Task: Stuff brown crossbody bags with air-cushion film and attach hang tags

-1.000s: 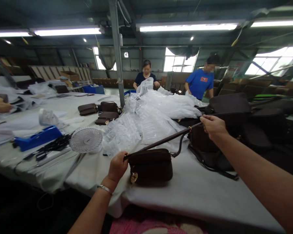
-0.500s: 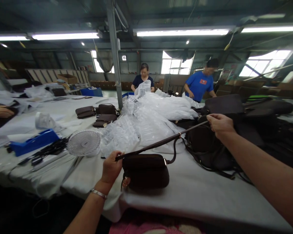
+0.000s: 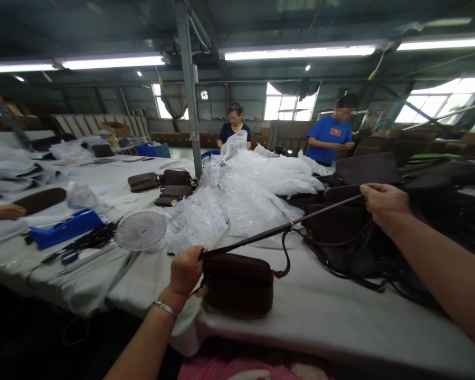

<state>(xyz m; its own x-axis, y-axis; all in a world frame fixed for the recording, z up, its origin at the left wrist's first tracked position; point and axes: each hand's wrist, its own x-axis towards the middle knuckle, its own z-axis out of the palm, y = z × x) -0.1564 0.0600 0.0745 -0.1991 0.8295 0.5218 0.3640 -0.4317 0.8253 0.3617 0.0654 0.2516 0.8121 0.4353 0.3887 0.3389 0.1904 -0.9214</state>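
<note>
A dark brown handbag [image 3: 237,287] stands upright near the front edge of the table. Its strap [image 3: 257,233] is drawn taut above it, slanting up to the right. My left hand [image 3: 187,270], with a silver bracelet on the wrist, is closed round the strap's left end beside the bag's top corner. Farther off, my right hand [image 3: 386,201] pinches the strap's other end in front of a heap of dark bags [image 3: 340,227]. A short strap loop with a gold-coloured buckle hangs at the bag's right side.
Clear plastic bags [image 3: 257,184] are piled in the middle of the white-covered table [image 3: 320,316]. To the left are a white fan [image 3: 141,230], a blue tape dispenser [image 3: 65,228], cables and several small brown bags [image 3: 174,194]. A co-worker's hand [image 3: 3,212] touches a dark piece; two people stand behind.
My right hand has moved to the right along with the strap end, stretching it longer. My left hand keeps its hold. The co-worker in blue has brought both hands together.
</note>
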